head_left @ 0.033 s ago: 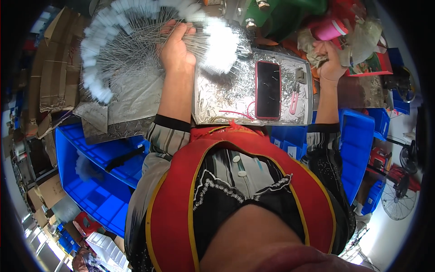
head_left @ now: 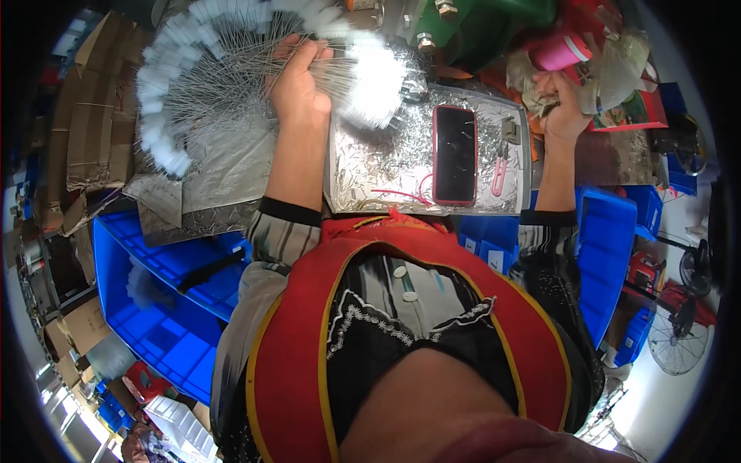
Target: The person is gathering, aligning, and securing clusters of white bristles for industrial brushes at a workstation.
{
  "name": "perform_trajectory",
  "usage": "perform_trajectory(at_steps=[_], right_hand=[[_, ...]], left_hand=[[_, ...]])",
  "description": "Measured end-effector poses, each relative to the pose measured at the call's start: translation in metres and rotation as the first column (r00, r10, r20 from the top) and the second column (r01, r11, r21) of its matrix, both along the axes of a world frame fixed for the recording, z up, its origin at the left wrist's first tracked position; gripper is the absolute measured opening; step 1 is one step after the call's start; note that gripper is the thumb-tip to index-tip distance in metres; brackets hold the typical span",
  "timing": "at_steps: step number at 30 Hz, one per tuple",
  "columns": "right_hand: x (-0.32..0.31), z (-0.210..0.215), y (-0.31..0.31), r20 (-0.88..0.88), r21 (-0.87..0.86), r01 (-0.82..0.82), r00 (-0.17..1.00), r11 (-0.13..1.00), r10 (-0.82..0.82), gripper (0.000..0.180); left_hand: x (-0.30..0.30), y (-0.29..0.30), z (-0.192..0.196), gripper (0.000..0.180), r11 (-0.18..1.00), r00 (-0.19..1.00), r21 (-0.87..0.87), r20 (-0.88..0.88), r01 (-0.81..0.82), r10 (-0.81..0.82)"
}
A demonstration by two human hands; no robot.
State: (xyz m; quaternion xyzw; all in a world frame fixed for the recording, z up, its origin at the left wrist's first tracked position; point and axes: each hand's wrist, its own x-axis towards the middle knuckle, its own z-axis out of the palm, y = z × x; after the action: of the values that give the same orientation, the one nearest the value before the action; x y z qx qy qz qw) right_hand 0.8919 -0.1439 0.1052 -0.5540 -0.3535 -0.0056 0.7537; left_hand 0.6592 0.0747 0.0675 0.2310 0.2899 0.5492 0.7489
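Cluttered workshop, viewed from above. A foil-covered worktop (head_left: 401,166) occupies the upper centre of the frame. Flattened cardboard boxes (head_left: 85,123) are stacked at the upper left. Blue plastic bins (head_left: 166,309) stand at the lower left, and more blue bins (head_left: 606,255) at the right. A green machine (head_left: 478,23) sits at the top edge. A pedestal fan (head_left: 683,336) stands on the pale floor at the lower right. Bright daylight enters at the lower left and lower right rim.
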Motion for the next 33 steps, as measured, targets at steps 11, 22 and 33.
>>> perform_trajectory(at_steps=[11,22,33], right_hand=[[-0.008,0.060,-0.008,-0.193,-0.235,0.003,0.980,0.972,-0.050,0.024],[-0.004,0.063,-0.008,-0.242,-0.258,0.010,0.967,0.966,-0.075,0.021],[0.004,0.021,-0.012,-0.186,-0.021,-0.094,0.978,0.995,0.089,0.013]], left_hand=[[0.002,0.002,-0.007,0.024,0.999,0.993,-0.047,0.120,0.018,-0.012],[0.004,0.003,-0.003,0.023,0.998,0.997,-0.057,0.077,-0.014,0.018],[0.008,0.007,-0.005,0.023,0.990,0.989,-0.019,-0.045,0.137,-0.138]])
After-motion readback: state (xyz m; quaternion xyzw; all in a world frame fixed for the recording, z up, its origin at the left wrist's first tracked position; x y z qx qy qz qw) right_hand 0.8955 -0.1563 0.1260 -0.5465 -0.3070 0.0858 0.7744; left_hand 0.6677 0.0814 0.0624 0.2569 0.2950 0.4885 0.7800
